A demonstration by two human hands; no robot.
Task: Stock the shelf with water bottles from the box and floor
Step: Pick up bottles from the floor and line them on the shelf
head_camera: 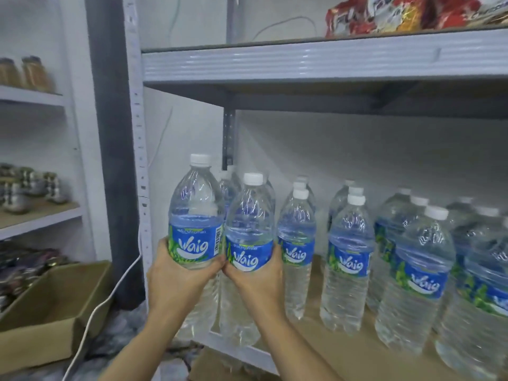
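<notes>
Across the middle, clear bottles (345,292) are showing white caps (356,199) and blue-and-green labels (350,262); upper right, packets (398,15) are showing red and white.

I have one wide view only, from the head, facing forward and slightly down at the shelf (324,64) from close by; the held water bottles (195,215) sit mid-frame.

My left grip (176,273) and right grip (258,279) are showing bare; both forearms (154,339) are running bare down to the lower frame edge.
</notes>
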